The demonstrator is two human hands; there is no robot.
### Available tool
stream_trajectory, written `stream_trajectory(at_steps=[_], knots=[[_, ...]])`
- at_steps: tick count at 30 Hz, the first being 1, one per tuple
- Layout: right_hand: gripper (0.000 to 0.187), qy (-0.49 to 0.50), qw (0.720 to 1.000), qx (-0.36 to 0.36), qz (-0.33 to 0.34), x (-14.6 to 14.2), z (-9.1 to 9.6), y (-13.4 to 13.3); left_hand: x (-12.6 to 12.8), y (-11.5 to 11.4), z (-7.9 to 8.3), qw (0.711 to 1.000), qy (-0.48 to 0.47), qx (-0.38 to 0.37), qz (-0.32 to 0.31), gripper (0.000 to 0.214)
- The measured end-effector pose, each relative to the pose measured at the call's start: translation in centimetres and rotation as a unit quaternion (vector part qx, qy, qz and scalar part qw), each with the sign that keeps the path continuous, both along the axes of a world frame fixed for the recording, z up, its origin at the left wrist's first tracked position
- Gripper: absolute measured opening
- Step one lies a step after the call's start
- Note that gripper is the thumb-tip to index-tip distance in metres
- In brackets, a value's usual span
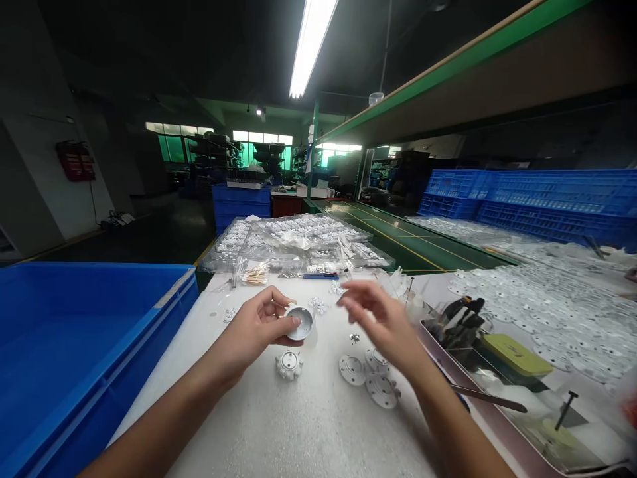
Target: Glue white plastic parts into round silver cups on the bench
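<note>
My left hand (269, 322) grips a small round white cup-shaped part (301, 322), its hollow side facing me and my thumb inside the rim. To the right, my right hand (373, 318) hovers over the table with its fingers apart and nothing visible between them. Below the cup part, a white round part with a lobed edge (289, 364) rests on the table. Several flat white discs with holes (352, 370) lie beneath my right hand. Just above them is a little pile of metal screws (354, 338), and small white pieces (317, 305) lie farther back.
A large blue bin (99, 372) stands at the left. Clear trays of white parts (308, 232) are stacked at the back, behind cotton swabs (255, 273) and a blue pen (318, 276). On the right are a pink tool tray (502, 411) with a yellow-lidded box (517, 354), and many white discs (582, 312).
</note>
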State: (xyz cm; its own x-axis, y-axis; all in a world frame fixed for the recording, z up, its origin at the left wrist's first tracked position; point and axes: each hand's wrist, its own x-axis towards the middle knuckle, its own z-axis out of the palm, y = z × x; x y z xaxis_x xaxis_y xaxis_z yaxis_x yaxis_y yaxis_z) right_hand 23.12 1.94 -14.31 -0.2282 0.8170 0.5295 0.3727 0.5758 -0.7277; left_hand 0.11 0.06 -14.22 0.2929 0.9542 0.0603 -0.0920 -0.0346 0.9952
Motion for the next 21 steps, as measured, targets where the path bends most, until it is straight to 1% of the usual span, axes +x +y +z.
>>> stream_trajectory(at_steps=[2, 4, 6, 8, 9, 10, 12, 13, 14, 15, 16, 18, 19, 21], knots=[[0.027, -0.059, 0.992, -0.068, 0.084, -2.1, -0.5, -1.2, 0.2, -0.1, -0.1, 0.999, 0.027, 0.029, -0.009, 0.025], [0.024, -0.061, 0.985, -0.114, 0.117, -3.5, -1.2, -2.0, 0.5, -0.4, -0.1, 0.996, 0.074, 0.058, -0.005, 0.024], [0.023, -0.027, 0.983, -0.137, 0.116, -4.2, -1.6, -2.3, 0.6, -0.5, 0.1, 0.991, 0.106, 0.076, -0.012, 0.023], [0.026, 0.006, 0.985, -0.14, 0.098, -4.3, -1.8, -2.3, 0.3, -0.2, 0.5, 0.992, 0.098, 0.078, -0.03, 0.029], [0.027, 0.019, 0.987, -0.137, 0.086, -4.3, -1.8, -2.2, 0.0, 0.1, 0.6, 0.993, 0.083, 0.077, -0.026, 0.036], [0.027, 0.032, 0.988, -0.135, 0.074, -4.2, -1.8, -2.1, -0.5, 0.6, 0.7, 0.994, 0.07, 0.078, -0.007, 0.042], [0.026, 0.065, 0.987, -0.138, 0.054, -4.1, -1.6, -1.9, -1.6, 1.7, 0.6, 0.99, 0.077, 0.088, 0.076, 0.047], [0.026, 0.083, 0.985, -0.143, 0.049, -4.0, -1.6, -1.8, -2.1, 2.4, 0.4, 0.982, 0.105, 0.101, 0.122, 0.045], [0.026, 0.1, 0.983, -0.149, 0.047, -4.0, -1.6, -1.7, -2.7, 3.0, -0.1, 0.969, 0.151, 0.119, 0.155, 0.04], [0.026, 0.117, 0.98, -0.156, 0.047, -3.9, -1.6, -1.7, -3.1, 3.6, -0.6, 0.953, 0.207, 0.143, 0.171, 0.034], [0.026, 0.131, 0.977, -0.162, 0.049, -3.9, -1.6, -1.6, -3.4, 4.1, -1.2, 0.935, 0.261, 0.169, 0.171, 0.028], [0.028, 0.155, 0.971, -0.173, 0.058, -3.9, -1.7, -1.5, -3.8, 4.9, -2.5, 0.904, 0.348, 0.208, 0.139, 0.018], [0.029, 0.164, 0.969, -0.175, 0.063, -3.9, -1.8, -1.4, -3.8, 5.1, -3.1, 0.893, 0.376, 0.218, 0.12, 0.015], [0.029, 0.173, 0.966, -0.178, 0.07, -4.0, -1.9, -1.4, -3.7, 5.5, -4.1, 0.882, 0.405, 0.223, 0.095, 0.013]])
